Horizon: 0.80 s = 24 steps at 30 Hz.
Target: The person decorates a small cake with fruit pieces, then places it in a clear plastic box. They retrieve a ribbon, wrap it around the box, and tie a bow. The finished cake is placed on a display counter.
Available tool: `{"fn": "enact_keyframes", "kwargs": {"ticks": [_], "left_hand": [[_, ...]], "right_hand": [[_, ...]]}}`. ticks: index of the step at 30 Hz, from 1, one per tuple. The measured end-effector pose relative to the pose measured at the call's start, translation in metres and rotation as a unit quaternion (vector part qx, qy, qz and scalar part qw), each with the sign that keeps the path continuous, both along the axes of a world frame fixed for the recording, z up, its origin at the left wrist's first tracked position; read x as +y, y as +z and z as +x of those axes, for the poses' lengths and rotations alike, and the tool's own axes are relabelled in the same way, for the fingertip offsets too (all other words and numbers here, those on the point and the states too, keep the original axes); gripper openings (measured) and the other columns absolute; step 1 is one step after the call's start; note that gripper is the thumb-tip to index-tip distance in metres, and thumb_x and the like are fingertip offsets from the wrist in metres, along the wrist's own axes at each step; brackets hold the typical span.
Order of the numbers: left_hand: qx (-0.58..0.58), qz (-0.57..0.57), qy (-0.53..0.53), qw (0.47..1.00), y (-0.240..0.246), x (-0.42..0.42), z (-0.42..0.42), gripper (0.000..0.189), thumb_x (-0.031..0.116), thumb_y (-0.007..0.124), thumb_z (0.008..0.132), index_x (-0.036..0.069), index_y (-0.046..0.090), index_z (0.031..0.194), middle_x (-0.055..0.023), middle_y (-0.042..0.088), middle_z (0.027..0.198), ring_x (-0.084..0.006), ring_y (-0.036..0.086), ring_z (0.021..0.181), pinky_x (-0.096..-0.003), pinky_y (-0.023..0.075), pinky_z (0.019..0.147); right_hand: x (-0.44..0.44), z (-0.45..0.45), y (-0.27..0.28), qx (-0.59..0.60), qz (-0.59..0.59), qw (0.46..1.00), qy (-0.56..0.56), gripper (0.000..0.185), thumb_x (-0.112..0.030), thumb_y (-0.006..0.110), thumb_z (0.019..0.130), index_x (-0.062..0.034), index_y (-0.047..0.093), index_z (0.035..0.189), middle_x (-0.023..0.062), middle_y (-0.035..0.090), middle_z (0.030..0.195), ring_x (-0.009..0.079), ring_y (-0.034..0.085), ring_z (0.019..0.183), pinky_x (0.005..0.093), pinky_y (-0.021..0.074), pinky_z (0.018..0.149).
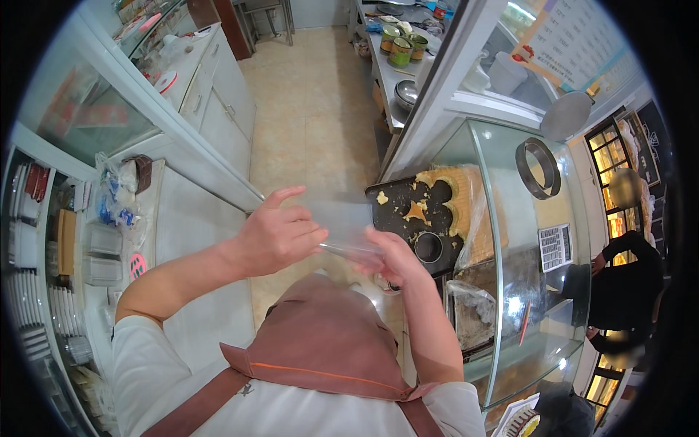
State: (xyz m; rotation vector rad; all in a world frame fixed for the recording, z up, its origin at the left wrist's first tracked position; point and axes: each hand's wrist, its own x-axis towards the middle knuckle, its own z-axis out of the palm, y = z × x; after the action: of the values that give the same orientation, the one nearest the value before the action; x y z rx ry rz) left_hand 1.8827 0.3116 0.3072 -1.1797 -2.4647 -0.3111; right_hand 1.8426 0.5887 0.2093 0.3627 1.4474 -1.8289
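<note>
Between my hands, in front of my brown apron [322, 333], is a thin clear plastic sheet or bag [341, 216]; which of the two I cannot tell. My left hand [284, 235] pinches its left edge, index finger raised. The right side of the plastic is gripped by my right hand [396, 257], thumb on top. Just beyond that hand, a dark baking tray [390, 218] bears a sheet of sponge cake [464, 191] with scalloped cut-outs along its edge, cake scraps [416, 212] and a round metal cutter [428, 247]. Plastic film partly covers the cake.
A glass display counter [494, 306] stands at right, with a metal ring [538, 168] and a calculator [556, 247] on top. Past it is a person in black [628, 284]. Left are a white cabinet [202, 262] and shelves. Opened cans [401, 52] stand on a steel bench ahead.
</note>
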Motion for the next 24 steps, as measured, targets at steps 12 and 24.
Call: {"fn": "enact_keyframes", "kwargs": {"ticks": [12, 24], "left_hand": [[-0.109, 0.051, -0.04, 0.992, 0.013, -0.028, -0.044, 0.014, 0.016, 0.085, 0.078, 0.014, 0.078, 0.089, 0.0031, 0.069, 0.08, -0.0186, 0.066, 0.083, -0.0566, 0.0435, 0.11], [-0.343, 0.25, 0.086, 0.901, 0.032, 0.013, -0.077, 0.022, 0.02, 0.07, 0.096, -0.001, 0.076, 0.095, -0.0101, 0.076, 0.09, -0.0209, 0.07, 0.089, -0.0359, 0.0512, 0.095]], "right_hand": [[-0.03, -0.007, 0.074, 0.79, 0.239, 0.561, 0.063, 0.022, -0.022, 0.085, 0.078, -0.0116, 0.076, 0.095, 0.002, 0.072, 0.091, 0.027, 0.067, 0.091, 0.0409, 0.0496, 0.08], [0.031, 0.034, 0.091, 0.729, 0.274, 0.612, -0.135, 0.019, -0.017, 0.083, 0.086, -0.0097, 0.078, 0.103, 0.0036, 0.075, 0.091, 0.0235, 0.068, 0.078, 0.0366, 0.0515, 0.066]]}}
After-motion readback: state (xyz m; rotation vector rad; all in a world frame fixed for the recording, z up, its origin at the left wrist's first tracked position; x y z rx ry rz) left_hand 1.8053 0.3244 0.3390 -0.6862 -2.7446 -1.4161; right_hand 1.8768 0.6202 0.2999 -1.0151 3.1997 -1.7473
